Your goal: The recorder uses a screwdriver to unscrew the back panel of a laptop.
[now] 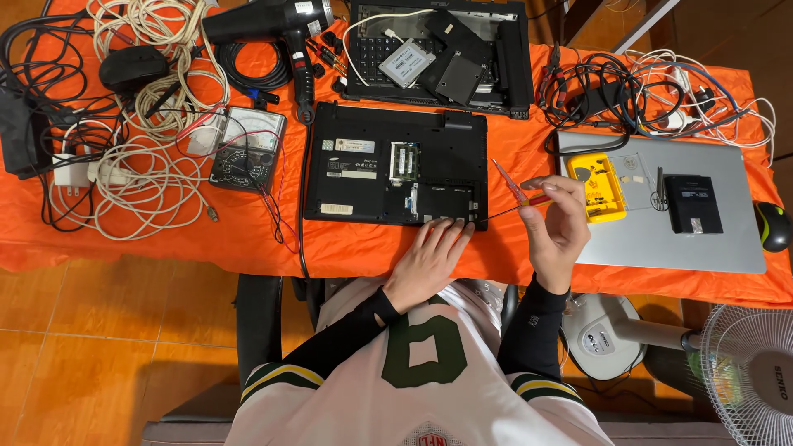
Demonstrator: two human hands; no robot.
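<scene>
A black laptop (388,165) lies upside down on the orange cloth (248,239), its memory bay uncovered. My left hand (429,260) rests flat against the laptop's near edge, fingers touching its lower right corner. My right hand (557,227) is raised just right of the laptop and pinches a thin screwdriver (516,196) with a red and yellow handle; the shaft points left toward the laptop's corner. A second red-handled tool crosses it in the same grip.
A closed silver laptop (661,239) at right carries a yellow parts tray (596,186) and a black drive (692,202). Behind are a dismantled laptop (438,54), a hair dryer (273,25), a multimeter (248,149), cable tangles (132,165), a mouse (774,225). A fan (743,372) stands below right.
</scene>
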